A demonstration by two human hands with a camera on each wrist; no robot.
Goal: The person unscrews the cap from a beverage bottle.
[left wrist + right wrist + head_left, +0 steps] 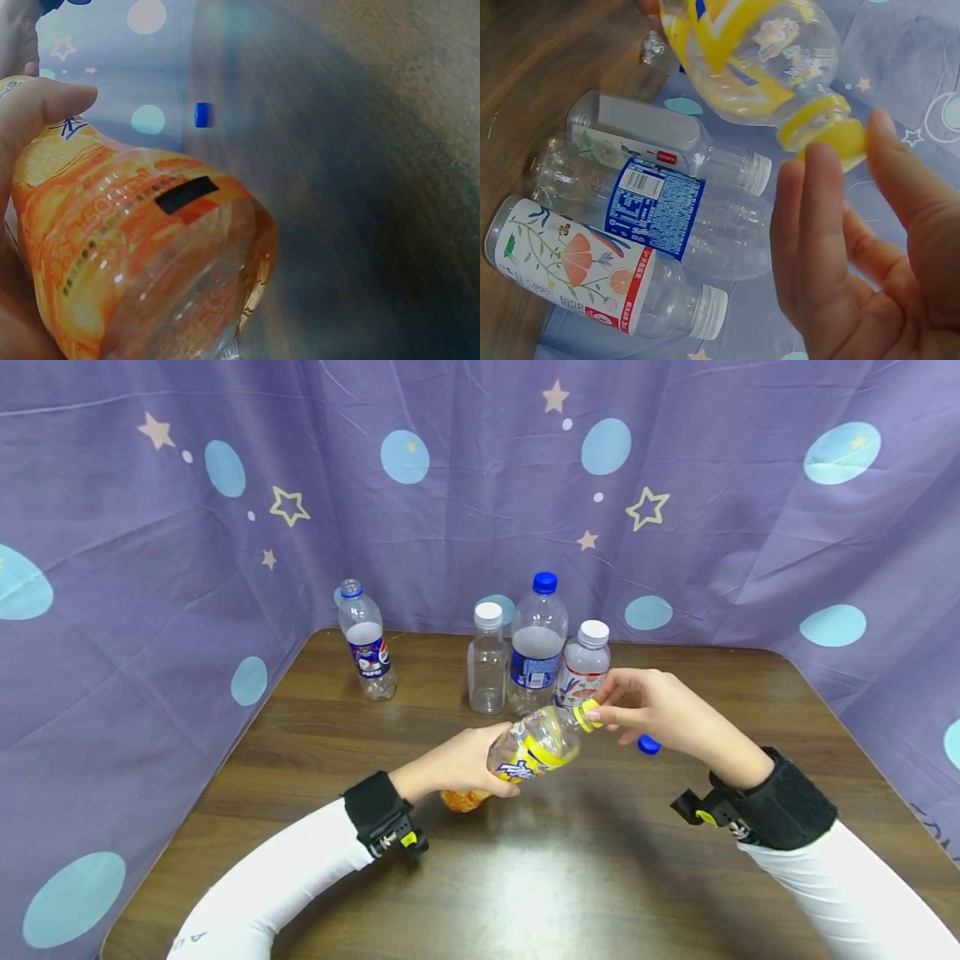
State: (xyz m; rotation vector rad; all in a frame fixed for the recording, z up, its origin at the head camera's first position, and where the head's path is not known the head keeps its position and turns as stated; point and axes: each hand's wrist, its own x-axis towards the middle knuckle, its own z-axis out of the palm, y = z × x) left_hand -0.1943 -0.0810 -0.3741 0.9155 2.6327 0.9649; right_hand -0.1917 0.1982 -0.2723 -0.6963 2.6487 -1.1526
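Note:
A clear bottle with a yellow and orange label lies tilted above the table, neck pointing right. My left hand grips its lower body; in the left wrist view the thumb lies across the orange label of the bottle. My right hand pinches the yellow cap on the neck. The right wrist view shows that hand's fingers and thumb either side of the yellow cap.
Against the purple curtain stand a small clear bottle, a tall blue-capped bottle and a flower-labelled white-capped bottle. A blue-labelled bottle stands further left. A loose blue cap lies on the wooden table.

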